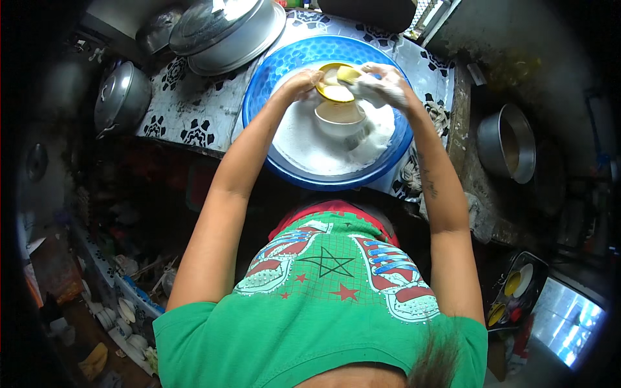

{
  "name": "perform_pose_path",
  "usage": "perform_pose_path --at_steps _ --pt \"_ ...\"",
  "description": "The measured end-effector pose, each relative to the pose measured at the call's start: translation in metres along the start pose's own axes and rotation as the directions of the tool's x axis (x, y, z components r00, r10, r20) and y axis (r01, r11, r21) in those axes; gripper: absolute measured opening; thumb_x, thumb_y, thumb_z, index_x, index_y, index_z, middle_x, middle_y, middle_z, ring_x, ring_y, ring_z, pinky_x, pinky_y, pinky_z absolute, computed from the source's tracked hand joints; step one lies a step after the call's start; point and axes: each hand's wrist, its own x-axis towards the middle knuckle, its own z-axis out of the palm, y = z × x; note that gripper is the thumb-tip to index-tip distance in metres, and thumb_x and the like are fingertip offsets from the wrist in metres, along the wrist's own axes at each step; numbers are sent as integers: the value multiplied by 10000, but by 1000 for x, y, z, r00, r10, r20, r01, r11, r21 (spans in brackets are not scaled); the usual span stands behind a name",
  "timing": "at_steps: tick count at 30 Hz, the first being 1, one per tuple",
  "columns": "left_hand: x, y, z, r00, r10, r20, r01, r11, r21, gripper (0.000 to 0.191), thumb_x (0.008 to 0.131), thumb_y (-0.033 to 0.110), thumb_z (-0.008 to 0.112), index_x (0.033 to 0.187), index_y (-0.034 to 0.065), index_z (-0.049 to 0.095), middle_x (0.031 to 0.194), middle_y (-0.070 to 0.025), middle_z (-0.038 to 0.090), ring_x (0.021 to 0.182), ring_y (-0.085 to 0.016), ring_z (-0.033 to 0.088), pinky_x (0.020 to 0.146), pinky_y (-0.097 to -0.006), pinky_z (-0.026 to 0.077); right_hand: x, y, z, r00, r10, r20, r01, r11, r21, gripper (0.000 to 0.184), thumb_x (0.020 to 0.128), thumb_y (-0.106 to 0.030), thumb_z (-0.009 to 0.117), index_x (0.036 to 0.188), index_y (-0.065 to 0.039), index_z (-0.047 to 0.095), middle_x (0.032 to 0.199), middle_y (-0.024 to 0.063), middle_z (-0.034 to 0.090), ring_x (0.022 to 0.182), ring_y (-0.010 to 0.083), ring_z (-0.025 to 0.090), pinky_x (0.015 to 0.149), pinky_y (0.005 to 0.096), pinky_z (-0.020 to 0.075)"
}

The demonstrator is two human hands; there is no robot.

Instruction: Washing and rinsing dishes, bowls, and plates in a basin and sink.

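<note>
A large blue plastic basin [257, 106] full of white suds [305, 145] stands on the patterned table cover. Above the suds, my left hand [305, 82] grips the left rim of a small yellow-edged bowl [335, 93], whose pale inside faces up. My right hand [385, 85], coated in foam, holds a yellow sponge [348, 74] at the bowl's upper right side. Just below the bowl, a white bowl [341, 121] sits in the suds. The fingers of both hands are partly blurred or hidden.
Large metal pots [228, 36] stand at the back left, and a lidded pot [121, 97] is at the table's left end. A metal pan [507, 143] lies tilted on the right. Lower right, a dark tray [529, 259] holds several dishes. A bundled cloth [412, 169] lies beside the basin.
</note>
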Motion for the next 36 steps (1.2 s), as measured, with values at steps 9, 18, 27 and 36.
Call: perform_pose_path --at_steps 9,18,27,36 --pt "12 10 50 989 109 96 -64 923 -380 657 829 596 286 1200 70 417 1172 -127 481 1017 -267 505 803 -393 457 86 110 69 799 126 -588 -214 973 -83 277 779 -177 427 933 -44 614 888 215 595 818 288 589 724 382 454" --pt "8 -14 25 932 61 -357 -76 997 -29 689 823 592 306 1172 20 468 1160 -157 501 1057 -242 468 892 -331 341 62 63 49 993 28 111 28 881 -472 218 714 -129 465 839 -118 643 945 107 585 903 275 539 811 355 417" --pt "18 -24 14 860 416 -296 -263 857 443 607 862 514 248 1122 24 495 1149 -196 492 1072 -319 464 902 -366 343 69 59 95 855 -365 -370 68 785 -616 200 751 -93 461 858 -100 631 1001 94 560 866 282 559 743 352 458" --pt "-21 -8 -5 760 502 -412 -227 800 555 501 858 407 350 1114 -10 457 990 -253 537 915 -385 519 827 -428 379 43 24 31 972 -206 -111 24 561 -828 258 755 -211 476 971 -128 590 967 155 519 895 319 511 762 417 442"
